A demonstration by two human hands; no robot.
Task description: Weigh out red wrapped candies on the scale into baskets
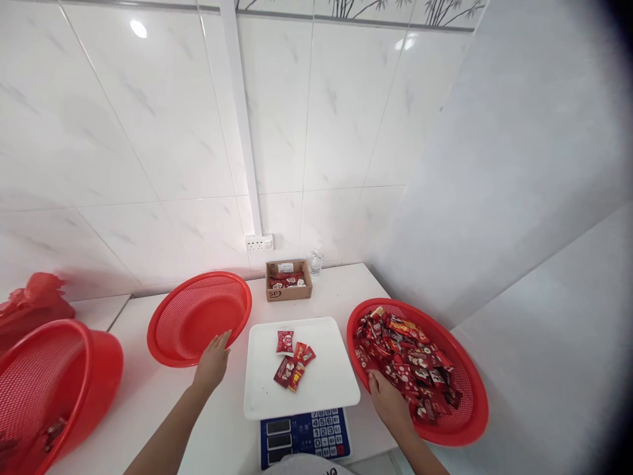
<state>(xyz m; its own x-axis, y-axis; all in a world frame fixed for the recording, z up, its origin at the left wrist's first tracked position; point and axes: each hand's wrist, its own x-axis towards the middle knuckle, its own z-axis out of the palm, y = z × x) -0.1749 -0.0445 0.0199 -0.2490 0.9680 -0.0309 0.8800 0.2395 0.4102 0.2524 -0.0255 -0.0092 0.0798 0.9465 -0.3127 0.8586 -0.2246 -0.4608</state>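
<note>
My left hand point(212, 361) is at the front right rim of a round red plastic basket point(198, 316), its fingers stretched out and no item visible in them. My right hand point(388, 399) is closed over the left rim of another red basket point(469, 422), its fingertips beside wrapped snack packets point(405, 356) heaped inside. Between my hands, the white tray point(331, 389) of a weighing scale carries a few small packets: a red patterned one point(285, 342), a dark red one point(284, 371) and several smaller ones. Below the tray sits the scale's blue keypad panel point(304, 435).
A small cardboard box point(289, 295) with red packets stands at the back, beside a clear glass point(315, 262). At far left, a tilted red basket point(99, 369) holds a few wrapped pieces, near a red plastic bag point(37, 303). A tiled wall point(198, 231) bounds the white table.
</note>
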